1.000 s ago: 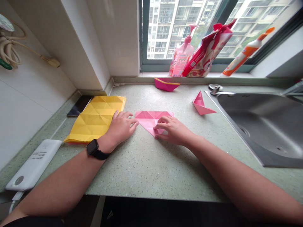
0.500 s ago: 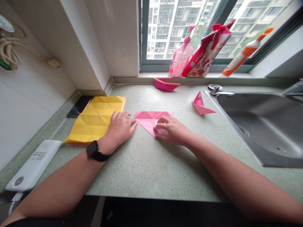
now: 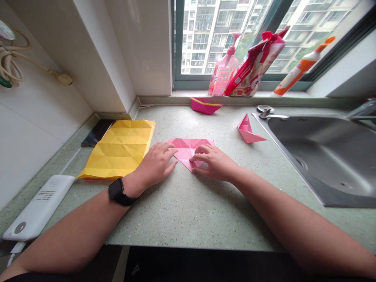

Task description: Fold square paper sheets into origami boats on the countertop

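As my right hand [image 3: 216, 161] touches pink paper [image 3: 187, 149], I can't tell if it grips.
My left hand [image 3: 157, 162], fingers parted, overlaps the paper's left corner.

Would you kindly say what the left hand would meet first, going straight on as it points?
Probably the pink paper; the left hand overlaps its left corner here, though contact is unclear.

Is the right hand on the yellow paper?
No, the right hand has its fingers on the pink folded paper, while the yellow paper lies apart from it, beside the left hand.
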A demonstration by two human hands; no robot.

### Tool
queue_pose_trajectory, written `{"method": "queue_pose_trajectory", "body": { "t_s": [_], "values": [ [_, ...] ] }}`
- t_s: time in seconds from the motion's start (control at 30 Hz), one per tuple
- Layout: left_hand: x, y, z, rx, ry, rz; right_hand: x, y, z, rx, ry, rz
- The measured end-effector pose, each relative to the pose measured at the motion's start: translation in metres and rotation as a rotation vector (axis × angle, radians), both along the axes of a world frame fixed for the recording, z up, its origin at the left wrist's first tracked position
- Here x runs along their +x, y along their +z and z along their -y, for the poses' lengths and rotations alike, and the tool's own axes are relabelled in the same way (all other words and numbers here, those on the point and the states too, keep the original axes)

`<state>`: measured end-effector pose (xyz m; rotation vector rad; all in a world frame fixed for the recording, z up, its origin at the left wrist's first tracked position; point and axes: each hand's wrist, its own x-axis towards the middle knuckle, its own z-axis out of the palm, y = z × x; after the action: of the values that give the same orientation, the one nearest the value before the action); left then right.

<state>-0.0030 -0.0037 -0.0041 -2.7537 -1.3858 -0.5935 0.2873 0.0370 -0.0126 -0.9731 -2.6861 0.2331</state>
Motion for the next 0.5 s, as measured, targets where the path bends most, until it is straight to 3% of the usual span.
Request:
{"method": "queue_pose_trajectory", "body": {
  "t_s": [0.1,0.17,0.5],
  "values": [
    [0.005,0.003,0.006,-0.106,-0.293,0.048,0.001,-0.002,-0.001,0.024,0.027,-0.021],
    [0.008,0.003,0.009,-0.167,-0.394,0.044,0.002,-0.002,-0.001,0.035,0.05,-0.034],
    [0.008,0.003,0.01,-0.244,-0.405,0.016,0.013,-0.006,-0.014,-0.055,0.07,-0.092]
  ]
}}
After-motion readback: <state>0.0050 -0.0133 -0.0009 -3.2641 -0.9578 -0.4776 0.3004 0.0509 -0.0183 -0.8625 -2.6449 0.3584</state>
